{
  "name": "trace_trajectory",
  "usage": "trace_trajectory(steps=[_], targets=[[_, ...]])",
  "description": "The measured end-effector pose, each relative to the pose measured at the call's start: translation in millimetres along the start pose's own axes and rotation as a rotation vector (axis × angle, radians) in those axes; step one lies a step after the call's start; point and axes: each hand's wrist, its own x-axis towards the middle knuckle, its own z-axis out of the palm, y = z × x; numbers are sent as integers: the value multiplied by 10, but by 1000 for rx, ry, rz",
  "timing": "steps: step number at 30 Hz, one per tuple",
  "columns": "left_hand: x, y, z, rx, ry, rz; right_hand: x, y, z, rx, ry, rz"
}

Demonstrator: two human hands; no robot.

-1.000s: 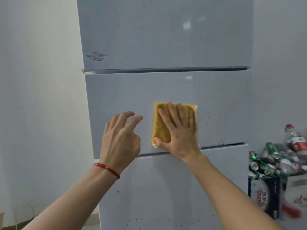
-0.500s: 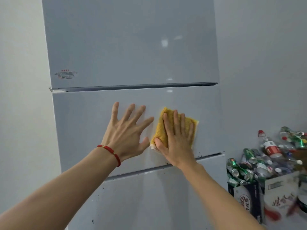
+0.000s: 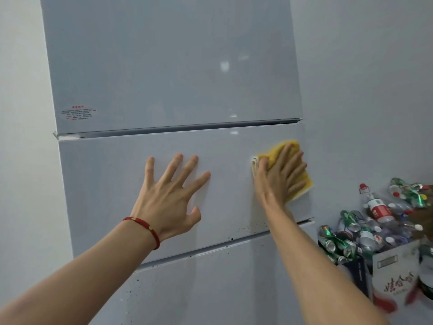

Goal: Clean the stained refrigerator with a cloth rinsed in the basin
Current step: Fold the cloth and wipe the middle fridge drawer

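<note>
The person is facing the pale grey refrigerator (image 3: pixel 168 66), and both hands are lying against its middle door (image 3: pixel 112 184). The right hand (image 3: pixel 278 174) is pressing the yellow cloth (image 3: pixel 304 181) flat against that door close to its right edge, just under the seam that divides the middle door from the upper one. The right hand's fingers (image 3: pixel 296 166) are lying straight and slightly spread across the cloth, not curling round it; the yellow fabric is showing above the fingertips and beyond them to the right and below, while a folded pale edge of the cloth is peeking out beside the thumb on the left. The left hand (image 3: pixel 171 195) is resting open on the same door, well to the left of the cloth and apart from it, with its fingers (image 3: pixel 174 166) fanning wide and straight and holding nothing. A red string bracelet (image 3: pixel 145 227) is circling the left wrist.

Dark specks (image 3: pixel 243 231) are dotting the bottom strip of the middle door, below the right wrist, and more are scattering down the lower door (image 3: pixel 210 289). A small label with red print (image 3: pixel 78 113) is sitting at the lower left of the upper door. To the right of the refrigerator, cardboard boxes (image 3: pixel 396 275) are overflowing with crushed cans and plastic bottles (image 3: pixel 365 228).
</note>
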Motion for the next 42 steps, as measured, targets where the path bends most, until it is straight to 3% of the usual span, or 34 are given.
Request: trace_trajectory(steps=[4,6,8,10,13,15,18,23,27,29,31,32,36,38,40,42], targets=[[35,51,35,-19,27,-19,-109,-611,113,-135,-1,-456],[35,77,50,-17,37,-25,-138,-531,73,-200,-51,-736],[37,80,60,-14,41,-26,71,-223,-32,-264,-61,-886],[33,70,62,-22,38,-15,318,105,-144,-256,0,-747],[8,47,28,-40,-10,-2,488,314,-198,-150,50,-284],[23,36,11,-76,-32,5,440,223,-175,-66,23,-72],[40,-14,-50,-266,41,-23,65,-106,-47,0,23,2],[-233,-243,-154,-539,492,-195,-926,-760,300,-133,-41,-491],[-489,-374,-158,-499,537,-316,-1477,-1034,472,-254,-161,-1098],[-575,-400,-138,-473,512,-332,-1314,-889,389,-259,-178,-1325],[-659,-425,-128,-448,473,-322,-940,-562,254,-277,-132,-1273],[-706,-447,-130,-430,453,-318,-755,-359,193,-281,-80,-1144],[-897,-557,-149,-436,434,-359,-653,-3,151,-152,42,-317],[-943,-539,-158,-481,436,-367,-905,-354,258,-80,30,-115],[-987,-469,-189,-545,431,-404,-1273,-754,376,-88,-27,-304],[-1006,-375,-216,-628,428,-483,-1691,-995,521,-184,-94,-697]])
